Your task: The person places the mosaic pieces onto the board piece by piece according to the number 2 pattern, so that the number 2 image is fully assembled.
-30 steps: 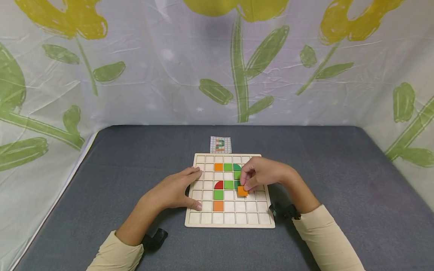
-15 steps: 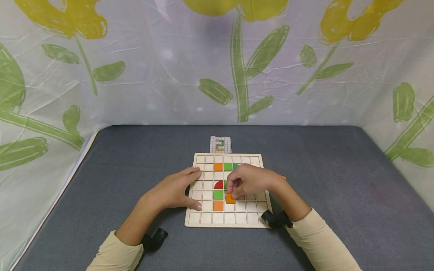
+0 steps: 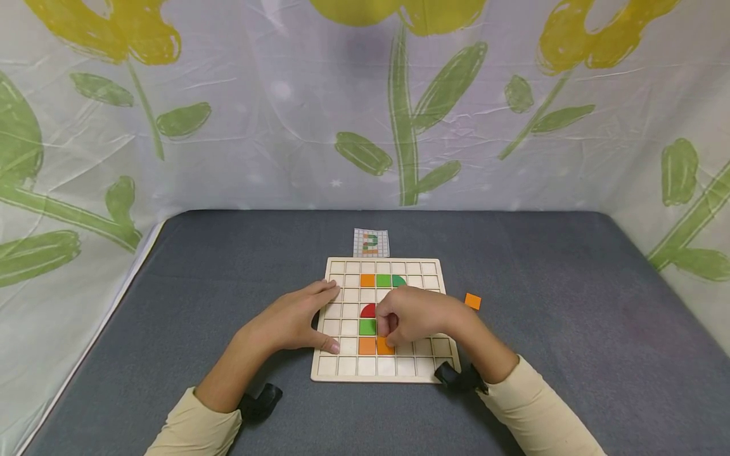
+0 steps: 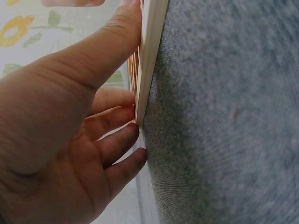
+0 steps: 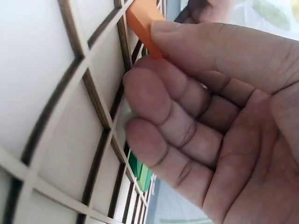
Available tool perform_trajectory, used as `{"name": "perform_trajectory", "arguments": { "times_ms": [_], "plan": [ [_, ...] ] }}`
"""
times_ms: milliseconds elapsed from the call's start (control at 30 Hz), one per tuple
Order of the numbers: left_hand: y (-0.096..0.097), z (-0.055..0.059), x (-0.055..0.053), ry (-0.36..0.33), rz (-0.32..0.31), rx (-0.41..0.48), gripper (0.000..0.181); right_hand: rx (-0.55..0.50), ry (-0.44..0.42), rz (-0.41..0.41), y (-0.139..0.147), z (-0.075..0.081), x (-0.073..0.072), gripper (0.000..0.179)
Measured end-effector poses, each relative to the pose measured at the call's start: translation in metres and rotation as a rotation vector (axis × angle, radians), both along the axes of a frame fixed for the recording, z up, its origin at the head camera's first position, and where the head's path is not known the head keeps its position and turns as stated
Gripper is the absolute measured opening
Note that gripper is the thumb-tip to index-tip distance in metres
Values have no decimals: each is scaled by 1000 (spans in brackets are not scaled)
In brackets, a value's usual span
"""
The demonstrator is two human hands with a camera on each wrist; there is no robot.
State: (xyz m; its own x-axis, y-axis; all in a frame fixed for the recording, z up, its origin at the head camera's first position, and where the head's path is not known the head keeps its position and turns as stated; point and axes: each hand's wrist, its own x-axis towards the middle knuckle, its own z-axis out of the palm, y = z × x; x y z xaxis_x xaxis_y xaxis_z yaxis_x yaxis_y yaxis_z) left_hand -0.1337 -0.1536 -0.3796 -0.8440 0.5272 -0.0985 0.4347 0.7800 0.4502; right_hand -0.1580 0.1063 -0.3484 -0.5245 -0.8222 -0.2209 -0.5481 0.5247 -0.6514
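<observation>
In the head view, a wooden grid board (image 3: pixel 340 366) lies on the table. My right hand (image 3: pixel 419 313) pinches an orange square tile (image 3: pixel 384 347) at a cell just right of another orange tile (image 3: pixel 367 346). The right wrist view shows the thumb on the held tile (image 5: pixel 141 18), its far edge right at the grid. My left hand (image 3: pixel 285 320) rests at the board's left edge, thumb and fingers spread and extended. A green tile (image 3: pixel 367 327) and a red quarter-round tile (image 3: pixel 368 310) sit above the orange one. My right hand covers the cells right of them.
An orange tile (image 3: pixel 473 301) lies loose on the table, right of the board. Behind the board is a small printed pattern card (image 3: pixel 371 242). In an upper row sit an orange tile (image 3: pixel 367 280), a green tile (image 3: pixel 384 280) and a dark green quarter-round tile (image 3: pixel 398 280).
My right hand has carried the orange tile left and toward the near side, down beside the other orange one. The loose tile at right has come out from behind the arm. My left hand stays put.
</observation>
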Motion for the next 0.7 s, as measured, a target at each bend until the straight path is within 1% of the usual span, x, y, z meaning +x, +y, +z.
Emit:
{"name": "perform_trajectory", "arguments": {
  "times_ms": [300, 400, 567, 700],
  "plan": [
    [0, 0, 0, -1, 9, -3, 104, 29, 86, -26, -3, -2, 3, 26],
    [1, -1, 0, -4, 13, -6, 104, 34, 93, -24, -3, -2, 4, 27],
    [1, -1, 0, 1, 10, -14, 104, 44, 42, 14, 1, 0, 1, 28],
    [1, 0, 0, -6, 11, -19, 104, 80, 5, 3, 14, 6, -4, 25]
  ]
}}
